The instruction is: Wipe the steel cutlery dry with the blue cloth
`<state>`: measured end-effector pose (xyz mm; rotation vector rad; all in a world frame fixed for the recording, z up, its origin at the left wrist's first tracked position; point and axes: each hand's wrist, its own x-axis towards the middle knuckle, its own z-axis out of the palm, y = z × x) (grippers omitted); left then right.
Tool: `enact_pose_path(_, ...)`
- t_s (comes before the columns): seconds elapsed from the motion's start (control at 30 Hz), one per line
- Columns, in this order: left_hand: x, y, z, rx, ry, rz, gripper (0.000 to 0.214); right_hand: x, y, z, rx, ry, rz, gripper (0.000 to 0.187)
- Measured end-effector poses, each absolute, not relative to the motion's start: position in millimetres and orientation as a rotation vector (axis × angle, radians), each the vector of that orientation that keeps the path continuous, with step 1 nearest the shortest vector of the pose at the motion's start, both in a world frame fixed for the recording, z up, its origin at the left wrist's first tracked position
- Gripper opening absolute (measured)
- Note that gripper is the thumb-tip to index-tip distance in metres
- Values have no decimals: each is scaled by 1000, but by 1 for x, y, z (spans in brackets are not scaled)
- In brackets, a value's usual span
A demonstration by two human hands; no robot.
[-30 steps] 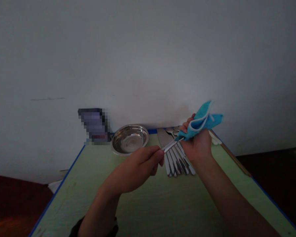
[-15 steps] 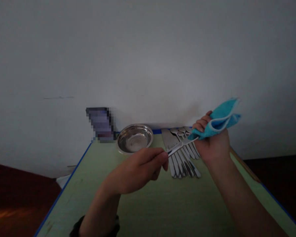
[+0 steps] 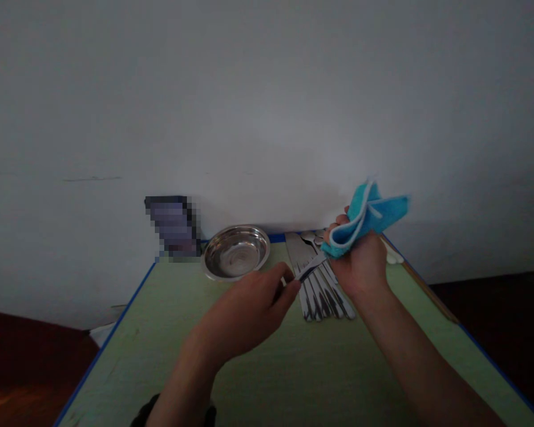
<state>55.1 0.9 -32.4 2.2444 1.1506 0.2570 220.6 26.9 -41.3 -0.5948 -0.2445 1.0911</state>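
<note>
My left hand point(image 3: 258, 308) pinches the handle end of a shiny metal table knife point(image 3: 310, 267) between thumb and fingers. The knife slants up to the right, and its far end is hidden in a folded blue cloth point(image 3: 360, 219) with a pale edging. My right hand point(image 3: 360, 261) is closed around the cloth, wrapping it about the knife. Beneath and behind the knife, several pieces of metal cutlery point(image 3: 327, 296) lie side by side on the table, spoons among them. Part of this row is covered by my right hand and the cloth.
A round steel bowl point(image 3: 237, 252) stands near the wall, left of the cutlery. Farther left, a blurred-out phone-like device point(image 3: 173, 228) leans upright. White objects point(image 3: 394, 255) lie by the right edge of the green table point(image 3: 267, 379). A plain wall point(image 3: 258, 107) rises behind.
My right hand and the cloth have moved left, nearer my left hand, so less of the knife shows. The cloth's loose folds have turned. The white objects at right have come into view.
</note>
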Motion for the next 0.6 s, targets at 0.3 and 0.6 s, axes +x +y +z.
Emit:
enact_pose_path(0.3,59,1,-40,2465,1182,251,31,223,29,-42,-645,-303,1135,12)
enact_pose_path(0.6,46,6,-33,2428,1229,237,42,230,27,-31,-534,-343,1216,26)
